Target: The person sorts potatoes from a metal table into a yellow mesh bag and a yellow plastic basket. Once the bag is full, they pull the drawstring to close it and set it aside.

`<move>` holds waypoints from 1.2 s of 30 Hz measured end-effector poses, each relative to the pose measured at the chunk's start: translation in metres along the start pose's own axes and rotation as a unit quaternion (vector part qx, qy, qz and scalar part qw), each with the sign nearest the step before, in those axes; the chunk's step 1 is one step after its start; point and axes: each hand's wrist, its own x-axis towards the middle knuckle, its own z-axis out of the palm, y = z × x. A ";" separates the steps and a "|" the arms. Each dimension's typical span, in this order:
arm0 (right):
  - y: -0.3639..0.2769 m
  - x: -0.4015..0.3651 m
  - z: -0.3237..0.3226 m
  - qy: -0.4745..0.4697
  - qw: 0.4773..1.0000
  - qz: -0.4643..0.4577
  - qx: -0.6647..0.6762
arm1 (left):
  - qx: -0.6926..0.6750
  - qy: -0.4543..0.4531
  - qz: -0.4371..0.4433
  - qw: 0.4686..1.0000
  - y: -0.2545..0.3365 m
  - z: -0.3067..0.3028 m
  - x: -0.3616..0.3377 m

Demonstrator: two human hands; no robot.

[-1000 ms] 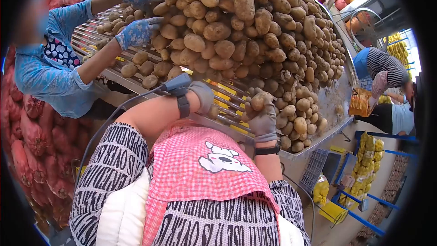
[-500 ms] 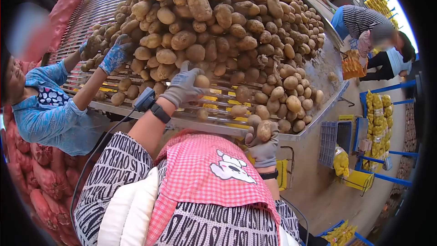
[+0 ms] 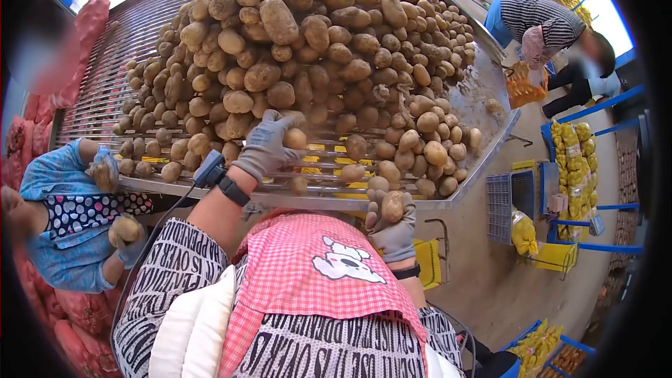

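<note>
My left hand [image 3: 266, 147], in a grey glove, is at the front edge of a big potato heap [image 3: 318, 49], its fingers closed around a pale potato [image 3: 295, 138]. Near the table's front rail, my right hand [image 3: 393, 232], gloved too, is palm up with a brown potato [image 3: 392, 206] gripped in it. Another potato [image 3: 378, 184] sits just beyond its fingertips. Between my hands, loose potatoes lie on the metal bars of the sorting table [image 3: 105, 101], with yellow showing through the gaps.
A co-worker in blue sleeves [image 3: 66, 252] stands at left, holding a potato [image 3: 124, 229] in one gloved hand. Red mesh sacks [image 3: 80, 311] are stacked behind. To the right are a grey crate [image 3: 500, 206], yellow bags [image 3: 574, 168] on a blue rack, and people bending over an orange sack [image 3: 526, 87].
The co-worker at left has drawn both hands back from the heap and now holds potatoes. My hands keep their holds almost unmoved, while the whole view has shifted slightly.
</note>
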 end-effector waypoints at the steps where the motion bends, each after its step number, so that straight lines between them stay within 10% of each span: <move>1: 0.001 0.001 -0.004 0.003 1.000 0.009 0.008 | 0.001 -0.015 0.005 1.000 0.000 -0.005 0.002; 4: 0.000 0.001 -0.002 0.016 1.000 0.007 0.026 | 0.079 -0.005 0.072 0.994 -0.003 0.001 -0.003; 8: -0.002 -0.004 -0.006 0.020 0.998 0.010 0.064 | 0.096 -0.237 0.027 0.966 0.017 0.027 0.004; 15: -0.010 -0.021 -0.040 -0.044 0.989 -0.063 0.129 | 0.145 -0.244 0.098 0.954 0.009 0.039 0.011; 18: -0.008 -0.042 -0.064 -0.011 0.979 -0.122 0.164 | 0.113 -0.239 0.173 0.949 -0.009 0.046 0.023; 19: -0.006 -0.051 -0.074 0.010 0.969 -0.130 0.210 | -0.136 -0.296 0.074 0.943 -0.014 0.049 0.028; 23: 0.009 -0.089 -0.118 0.091 0.928 -0.205 0.297 | -0.579 -0.357 -0.056 0.730 0.034 0.046 0.027; 32: 0.056 -0.140 -0.183 0.218 0.826 -0.275 0.441 | -0.499 -0.775 -0.037 0.386 0.227 0.175 -0.021; 36: 0.060 -0.126 -0.202 0.281 0.805 -0.319 0.413 | -0.387 -0.763 -0.071 0.513 0.261 0.222 -0.063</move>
